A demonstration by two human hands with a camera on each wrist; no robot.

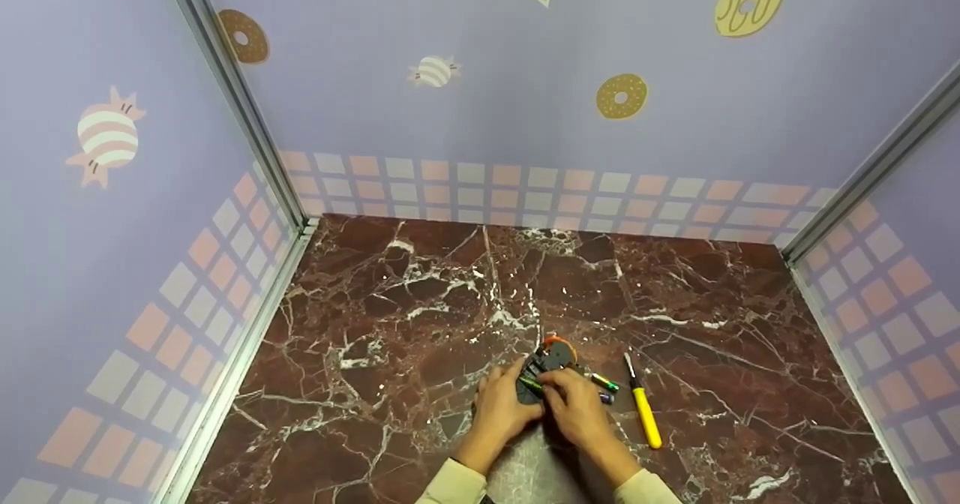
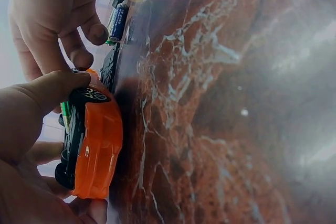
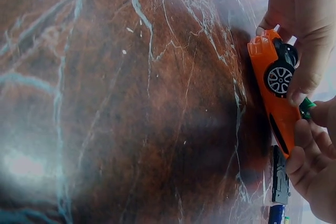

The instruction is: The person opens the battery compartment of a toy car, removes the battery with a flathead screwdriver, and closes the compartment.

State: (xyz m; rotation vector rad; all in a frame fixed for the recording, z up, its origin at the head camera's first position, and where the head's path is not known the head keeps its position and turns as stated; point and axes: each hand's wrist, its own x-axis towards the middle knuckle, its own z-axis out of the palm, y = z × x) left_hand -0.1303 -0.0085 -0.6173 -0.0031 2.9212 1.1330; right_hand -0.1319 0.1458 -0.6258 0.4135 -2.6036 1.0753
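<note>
An orange toy car lies upside down low over the tabletop, its black underside facing up. My left hand grips it, thumb by a wheel and fingers along the other side. With bent fingers, my right hand pinches a green battery at the slot in the underside. Part of that battery is hidden by the fingers. Just right of the hands lie a green battery and a dark blue one. A flat black plastic piece lies beside the car.
A screwdriver with a yellow handle lies to the right of the batteries, tip pointing away. White crumbs are scattered on the dark red marbled tabletop. Lilac panels with sweets printed on them enclose it at the back and both sides.
</note>
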